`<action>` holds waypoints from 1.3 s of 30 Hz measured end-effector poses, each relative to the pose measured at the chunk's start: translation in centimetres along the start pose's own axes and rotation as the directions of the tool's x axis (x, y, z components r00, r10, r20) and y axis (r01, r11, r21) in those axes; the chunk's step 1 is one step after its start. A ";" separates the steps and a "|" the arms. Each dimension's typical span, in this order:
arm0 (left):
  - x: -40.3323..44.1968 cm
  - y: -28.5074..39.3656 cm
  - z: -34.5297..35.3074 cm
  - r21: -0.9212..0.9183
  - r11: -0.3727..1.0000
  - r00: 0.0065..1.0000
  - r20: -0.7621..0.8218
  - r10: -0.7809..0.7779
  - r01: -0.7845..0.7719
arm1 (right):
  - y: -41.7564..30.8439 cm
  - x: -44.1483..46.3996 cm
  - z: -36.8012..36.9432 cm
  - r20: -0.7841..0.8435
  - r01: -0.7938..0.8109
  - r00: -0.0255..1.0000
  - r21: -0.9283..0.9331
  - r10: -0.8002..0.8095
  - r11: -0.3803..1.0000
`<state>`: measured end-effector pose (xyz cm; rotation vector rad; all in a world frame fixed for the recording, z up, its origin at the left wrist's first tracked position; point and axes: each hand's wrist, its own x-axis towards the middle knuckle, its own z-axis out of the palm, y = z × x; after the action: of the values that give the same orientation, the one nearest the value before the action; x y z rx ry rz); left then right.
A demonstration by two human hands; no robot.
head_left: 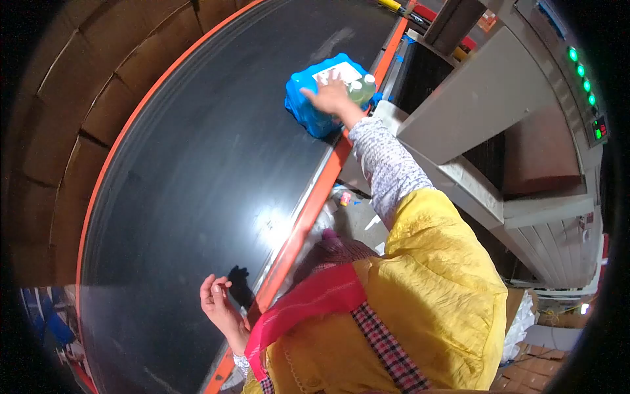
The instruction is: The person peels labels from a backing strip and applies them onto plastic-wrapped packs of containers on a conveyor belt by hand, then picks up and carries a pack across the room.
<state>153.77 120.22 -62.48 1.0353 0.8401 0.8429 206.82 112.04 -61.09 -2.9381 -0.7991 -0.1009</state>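
Note:
My right hand (330,95) reaches out with fingers spread, lying on top of a blue plastic-wrapped pack (304,92). A white label (341,71) lies on the pack's upper side, partly under my fingers. Beside my wrist, at the right of the pack, two bottles (358,94) with white caps and pale yellow-green liquid show. I cannot tell whether they are inside the wrap. My left hand (220,305) is above the black conveyor belt (177,197) near its orange edge, fingers loosely bent and apart, with nothing in it. Its shadow falls on the belt.
An orange rail (305,230) runs along the belt's near side. Stacked brown cartons (39,157) line the far side. To the right stands a grey machine (472,98) with green lights (583,71). Small litter (346,198) lies on the floor between rail and machine.

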 end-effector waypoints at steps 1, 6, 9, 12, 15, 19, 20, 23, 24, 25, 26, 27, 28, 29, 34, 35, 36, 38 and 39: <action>-1.0 0.1 -1.3 -0.002 1.000 1.000 -0.003 -0.007 0.007 | -2.6 -2.1 0.5 0.021 0.121 0.992 -0.006 -0.120 0.993; -4.9 0.8 -5.2 0.117 0.989 0.995 0.024 -0.096 0.093 | -13.6 -21.5 0.0 -0.352 0.751 0.642 0.466 -0.681 0.468; -7.8 0.1 -8.6 0.312 0.938 0.986 0.011 -0.164 0.153 | -16.7 -30.5 -0.3 -0.040 0.676 0.356 0.700 -0.934 0.228; -13.4 -0.7 -11.1 0.560 0.787 0.964 -0.104 -0.243 0.259 | -16.3 -37.7 3.2 -0.331 0.691 0.145 0.709 -0.932 -0.144; -18.3 -5.3 -13.7 0.634 0.699 0.943 -0.204 -0.263 0.332 | -12.8 -41.2 4.7 -0.016 0.712 0.042 0.702 -0.999 0.019; -25.1 -13.2 -16.6 0.324 0.843 0.867 -0.409 -0.285 0.430 | -8.2 -42.6 6.1 0.061 0.604 0.000 0.796 -0.998 0.049; -26.6 -13.5 -17.1 0.255 0.849 0.830 -0.461 -0.313 0.462 | -7.3 -43.4 5.0 0.058 0.621 0.017 0.782 -0.998 0.056; -31.4 -13.3 -17.8 0.100 0.850 0.732 -0.567 -0.378 0.517 | -2.9 -45.7 3.2 0.087 0.603 0.126 0.784 -0.988 0.146; -32.6 -13.0 -19.1 0.065 0.880 0.724 -0.599 -0.342 0.470 | -1.7 -47.7 2.9 0.111 0.586 0.195 0.784 -0.974 0.206; -32.4 -12.7 -20.7 0.054 0.909 0.747 -0.591 -0.304 0.413 | -0.5 -50.4 2.4 0.124 0.616 0.177 0.760 -0.976 0.208; -31.3 -14.6 -23.5 0.030 0.937 0.746 -0.614 -0.259 0.349 | 1.4 -51.9 1.8 0.148 0.659 0.206 0.709 -0.967 0.249; -29.4 -14.2 -25.2 0.032 0.965 0.828 -0.522 -0.206 0.260 | 3.6 -52.7 0.8 0.177 0.699 0.292 0.632 -0.940 0.336; -27.5 -11.1 -22.9 -0.047 0.964 0.865 -0.433 -0.254 0.260 | 7.2 -54.7 2.0 0.086 0.848 0.286 0.441 -0.954 0.293; -28.1 -11.9 -25.0 0.015 0.962 0.883 -0.401 -0.246 0.274 | 8.9 -57.5 0.1 0.082 0.852 0.328 0.406 -0.941 0.332; -31.7 -17.9 -17.5 0.372 0.827 0.907 -0.171 -0.386 0.422 | 19.0 -69.2 -4.1 0.169 0.330 0.685 0.796 -0.709 0.508; -33.7 -19.2 -14.5 0.434 0.791 0.896 -0.102 -0.433 0.432 | 21.1 -71.4 -4.3 0.150 0.356 0.730 0.749 -0.667 0.559; -36.0 -20.6 -11.8 0.500 0.752 0.875 -0.024 -0.484 0.430 | 23.5 -74.2 -4.6 0.138 0.333 0.779 0.736 -0.612 0.589; -39.9 -22.6 -6.7 0.618 0.683 0.809 0.124 -0.574 0.389 | 29.0 -79.1 -5.5 0.093 0.253 0.871 0.758 -0.483 0.602; -41.1 -22.8 -4.9 0.662 0.655 0.764 0.190 -0.616 0.364 | 32.1 -81.7 -6.2 0.075 0.217 0.904 0.766 -0.420 0.605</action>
<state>136.07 79.24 -77.98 1.3650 0.9893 -0.1595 152.62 42.83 -64.53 -2.0084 -1.0772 0.4785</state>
